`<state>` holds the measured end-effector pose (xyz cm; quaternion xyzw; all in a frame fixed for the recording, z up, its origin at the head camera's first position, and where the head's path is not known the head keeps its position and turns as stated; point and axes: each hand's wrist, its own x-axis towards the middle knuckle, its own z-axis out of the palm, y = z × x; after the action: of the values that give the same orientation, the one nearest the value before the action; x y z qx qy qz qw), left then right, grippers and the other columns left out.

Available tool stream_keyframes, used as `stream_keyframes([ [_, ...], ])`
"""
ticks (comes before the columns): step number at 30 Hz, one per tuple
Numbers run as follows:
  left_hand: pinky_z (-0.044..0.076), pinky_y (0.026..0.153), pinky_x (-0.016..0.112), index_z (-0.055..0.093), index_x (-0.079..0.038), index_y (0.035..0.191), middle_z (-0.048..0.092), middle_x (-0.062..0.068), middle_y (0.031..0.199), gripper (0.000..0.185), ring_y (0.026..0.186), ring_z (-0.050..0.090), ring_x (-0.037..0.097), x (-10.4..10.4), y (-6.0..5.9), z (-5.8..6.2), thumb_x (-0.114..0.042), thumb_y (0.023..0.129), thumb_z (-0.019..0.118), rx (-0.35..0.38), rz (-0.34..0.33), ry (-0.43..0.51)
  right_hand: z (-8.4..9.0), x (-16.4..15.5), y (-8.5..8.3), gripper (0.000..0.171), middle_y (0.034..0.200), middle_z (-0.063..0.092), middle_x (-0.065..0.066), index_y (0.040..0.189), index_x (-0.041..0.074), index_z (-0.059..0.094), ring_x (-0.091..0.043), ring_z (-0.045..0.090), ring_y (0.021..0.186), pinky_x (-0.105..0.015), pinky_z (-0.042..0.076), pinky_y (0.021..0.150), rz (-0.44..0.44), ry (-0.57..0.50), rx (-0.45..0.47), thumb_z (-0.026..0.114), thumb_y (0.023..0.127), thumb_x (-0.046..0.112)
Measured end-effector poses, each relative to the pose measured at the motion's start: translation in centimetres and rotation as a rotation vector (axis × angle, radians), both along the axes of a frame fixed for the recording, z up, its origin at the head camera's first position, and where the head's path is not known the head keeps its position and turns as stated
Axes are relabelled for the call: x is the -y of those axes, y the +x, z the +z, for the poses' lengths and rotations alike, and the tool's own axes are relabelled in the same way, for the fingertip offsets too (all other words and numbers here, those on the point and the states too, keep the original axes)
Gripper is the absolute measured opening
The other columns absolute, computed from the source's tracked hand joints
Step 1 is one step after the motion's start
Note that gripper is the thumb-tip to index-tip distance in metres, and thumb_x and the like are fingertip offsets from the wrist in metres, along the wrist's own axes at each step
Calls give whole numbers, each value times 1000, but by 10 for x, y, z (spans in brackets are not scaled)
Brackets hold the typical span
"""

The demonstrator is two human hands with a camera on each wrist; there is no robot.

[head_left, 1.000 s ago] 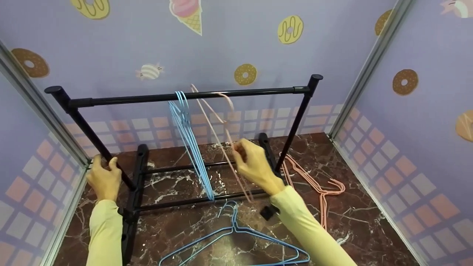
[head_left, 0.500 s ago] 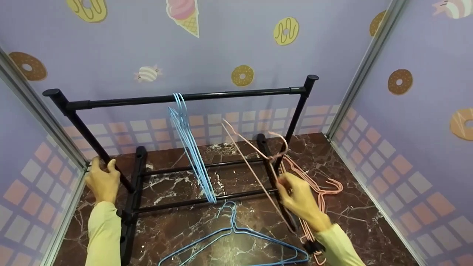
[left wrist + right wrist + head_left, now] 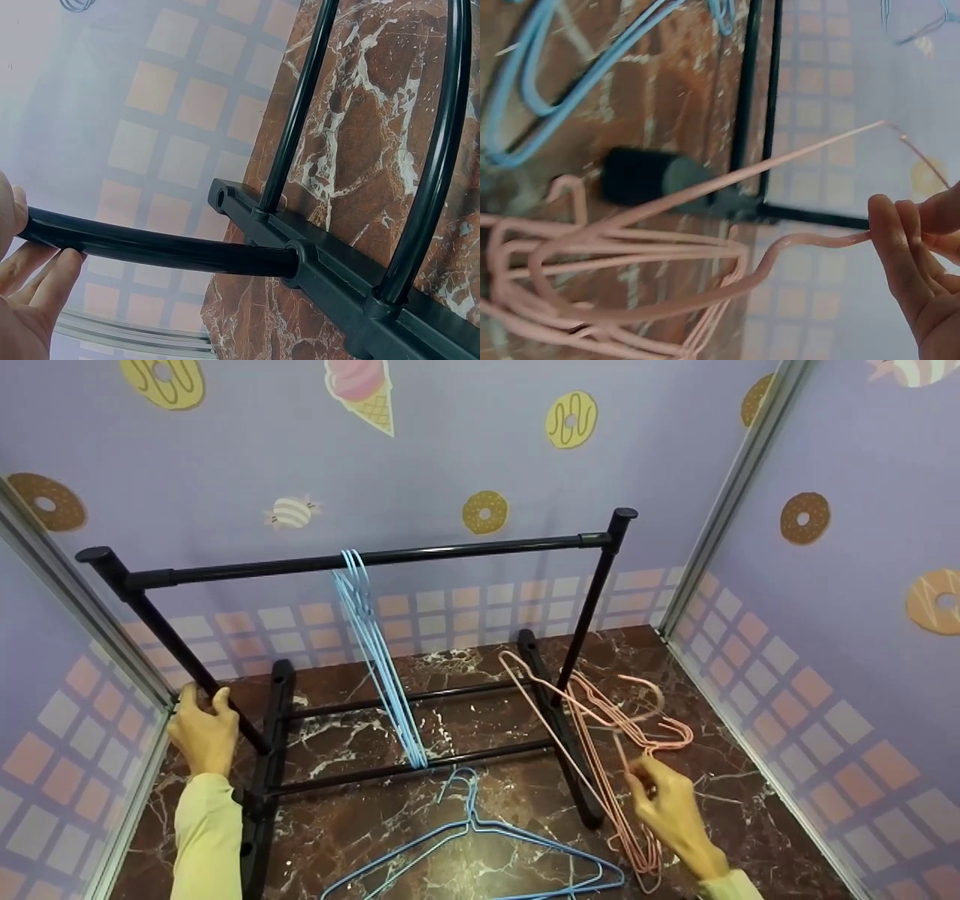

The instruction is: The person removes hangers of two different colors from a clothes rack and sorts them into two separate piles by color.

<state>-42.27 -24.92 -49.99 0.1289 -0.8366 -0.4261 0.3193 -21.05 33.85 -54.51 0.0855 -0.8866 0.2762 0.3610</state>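
My left hand [image 3: 204, 733] grips the left upright [image 3: 174, 641] of a black hanging rack; in the left wrist view, fingers [image 3: 56, 289] wrap the post. Over at the right, my right hand [image 3: 671, 808] pinches a pink clothes hanger [image 3: 802, 154] by one sloping arm near its hook. That hanger is tilted above a pile of pink hangers [image 3: 684, 733] on the floor beside the rack's right foot; from the head view I cannot tell whether they touch. Several light-blue hangers [image 3: 380, 660] hang together on the rack's top bar [image 3: 465, 552], left of its middle.
Blue hangers [image 3: 472, 814] lie flat on the dark marbled floor [image 3: 360, 840] in front of the rack. Low crossbars [image 3: 480, 756] join the two black feet. Patterned lilac walls [image 3: 427, 450] enclose the back and both sides.
My right hand has lifted the pink hanger off the top bar and carried it right and down to above the pink pile. The left hand stays on the upright.
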Motion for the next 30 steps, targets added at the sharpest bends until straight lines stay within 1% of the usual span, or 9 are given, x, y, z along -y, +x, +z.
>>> stream_keyframes([
  [4, 36, 103, 62, 61, 2, 118, 66, 34, 113, 30, 112, 54, 61, 2, 0, 0, -21, 99, 62, -1, 5, -3, -10, -13, 18, 20, 70, 68, 4, 82, 7, 70, 5, 56, 61, -10, 47, 57, -82, -54, 11, 73, 76, -12],
  [8, 34, 105, 62, 60, 3, 121, 65, 37, 115, 31, 114, 53, 62, 4, 1, 0, -19, 99, 62, 4, 7, 7, -18, -21, 34, 21, 70, 70, 1, 82, 9, 71, 6, 57, 62, -9, 47, 58, -176, -135, 63, 73, 78, -11],
  [12, 33, 107, 62, 60, 3, 122, 64, 37, 118, 32, 116, 51, 62, 6, 2, -1, -19, 99, 62, 6, 10, 25, -26, -30, 46, 15, 70, 70, -3, 82, 9, 72, 7, 59, 60, -9, 47, 58, -261, -250, 165, 73, 83, -6],
  [16, 32, 106, 62, 60, 3, 121, 65, 36, 117, 31, 115, 51, 62, 7, 2, -3, -19, 99, 61, 5, 12, 31, -33, -40, 55, 5, 68, 68, -2, 85, 5, 72, 6, 58, 54, -10, 46, 53, -341, -342, 291, 71, 89, 2],
  [18, 33, 105, 62, 60, 3, 120, 65, 35, 115, 31, 114, 52, 62, 7, 3, -4, -19, 99, 61, 1, 17, 33, -36, -45, 56, 5, 67, 68, 0, 87, 5, 72, 6, 59, 52, -11, 46, 54, -371, -380, 350, 71, 91, 6],
  [20, 34, 104, 62, 61, 2, 119, 66, 35, 112, 30, 113, 53, 61, 7, 3, -4, -20, 99, 62, -2, 23, 34, -38, -50, 54, 6, 67, 68, 0, 90, 4, 71, 4, 59, 52, -12, 47, 55, -381, -421, 404, 69, 93, 8],
  [23, 35, 104, 62, 62, 2, 118, 66, 34, 111, 29, 112, 53, 62, 6, 3, -4, -20, 98, 63, -5, 31, 36, -42, -55, 46, 11, 67, 69, -2, 93, 0, 70, -1, 62, 54, -15, 51, 57, -356, -506, 465, 67, 95, 10],
  [26, 35, 104, 62, 62, 2, 118, 66, 34, 112, 29, 113, 53, 62, 4, 2, -4, -19, 98, 63, -4, 27, 31, -44, -58, 34, 13, 67, 68, -6, 95, -5, 67, -7, 64, 54, -21, 56, 57, -313, -610, 494, 64, 96, 7],
  [30, 35, 105, 62, 62, 2, 120, 66, 34, 116, 30, 115, 52, 62, 1, 1, -2, -19, 98, 63, -2, 20, 25, -45, -60, 20, 14, 69, 67, -8, 95, -10, 65, -10, 65, 56, -24, 59, 58, -283, -698, 517, 63, 95, 4],
])
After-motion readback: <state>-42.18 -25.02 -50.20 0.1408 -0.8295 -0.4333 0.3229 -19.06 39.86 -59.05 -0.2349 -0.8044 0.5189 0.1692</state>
